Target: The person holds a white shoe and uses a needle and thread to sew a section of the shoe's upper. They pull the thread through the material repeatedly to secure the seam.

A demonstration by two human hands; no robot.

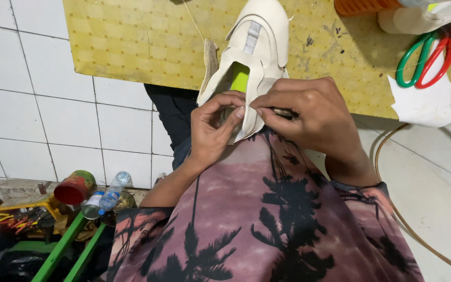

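A cream shoe upper (259, 47) with a grey strap and a lime-green inside lies on the yellow patterned board (142, 42), its heel end hanging over the near edge. My left hand (212, 128) pinches the heel edge from the left. My right hand (304, 112) grips the same edge from the right, fingertips meeting the left hand's; a thin dark tool seems to lie under its fingers, though I cannot tell what it is. A thin thread (193, 20) runs up from the shoe across the board.
Green-handled and red-handled scissors (426, 57) lie at the board's right on a white cut piece (424, 102). A brown cord (387, 177) loops on the tiled floor at right. A red can (74, 188), a plastic bottle (111, 190) and a green frame (63, 245) sit lower left.
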